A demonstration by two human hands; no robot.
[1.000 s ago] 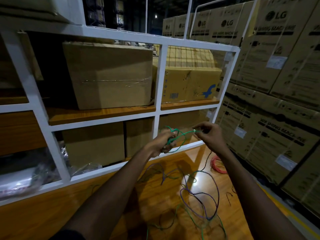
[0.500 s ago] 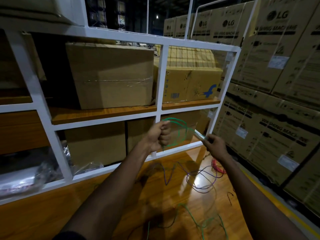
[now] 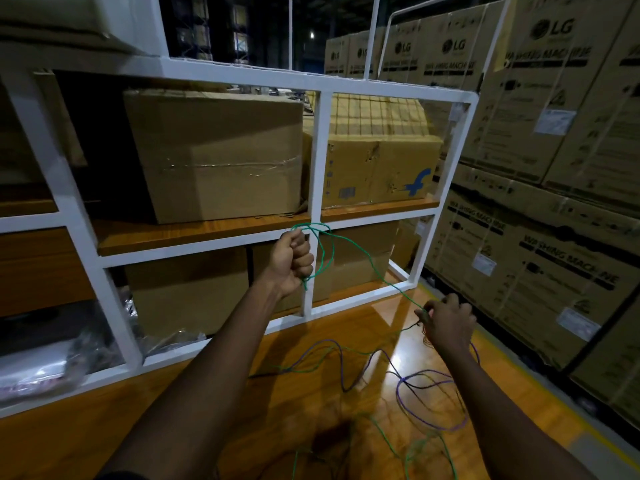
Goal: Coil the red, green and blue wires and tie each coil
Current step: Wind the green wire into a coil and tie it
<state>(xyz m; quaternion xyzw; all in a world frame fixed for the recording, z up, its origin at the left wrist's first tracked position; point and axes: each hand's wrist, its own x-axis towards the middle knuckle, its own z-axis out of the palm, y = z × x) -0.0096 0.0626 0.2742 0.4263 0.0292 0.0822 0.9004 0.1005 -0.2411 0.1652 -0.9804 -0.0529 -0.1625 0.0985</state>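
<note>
Green wire (image 3: 332, 252) mid-coil: left hand (image 3: 291, 261) fists the loops, right hand (image 3: 448, 322) pinches the strand running down to the surface (image 3: 311, 341), tail lying near the blue wire (image 3: 429, 379). Next: pull slack up, lay a loop into the left hand.

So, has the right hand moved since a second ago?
Yes. The right hand has dropped down and rightward, from in front of the white rack to below its bottom right corner, pinching the green wire.

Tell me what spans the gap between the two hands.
In the head view, a stretch of green wire runs from the left hand to the right hand.
</note>
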